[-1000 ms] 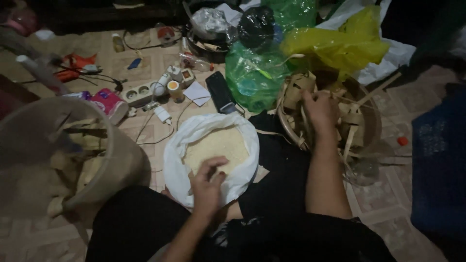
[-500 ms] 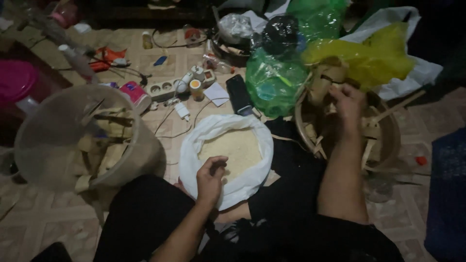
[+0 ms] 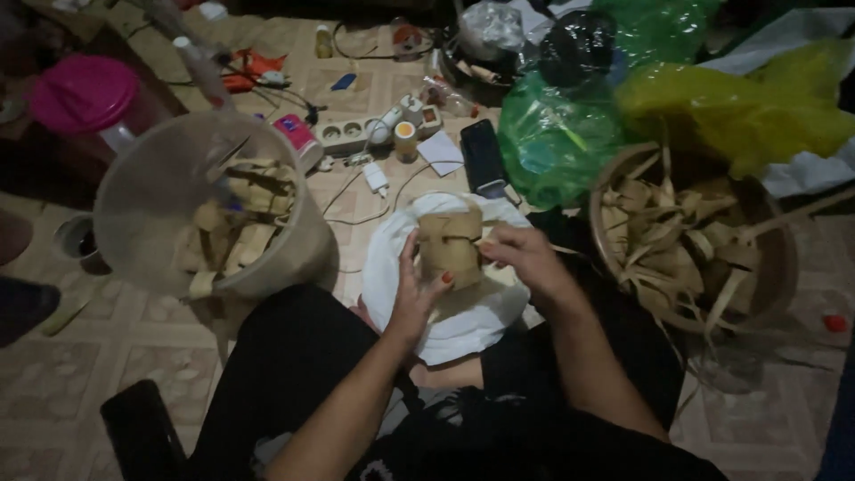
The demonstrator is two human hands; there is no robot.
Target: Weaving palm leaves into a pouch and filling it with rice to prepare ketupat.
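Two hands, left hand and right hand, clasp a woven leaf pouch between curled fingers above the white sack of rice, clear bucket left, basket right, on the floor.

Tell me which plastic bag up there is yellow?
The yellow bag is the one at the far right, just above the basket of woven leaf pouches. The bag beside it, next to the phone, is green.

A home's tiled floor, strewn with a power strip (chargers plugged in) and plastic bags.
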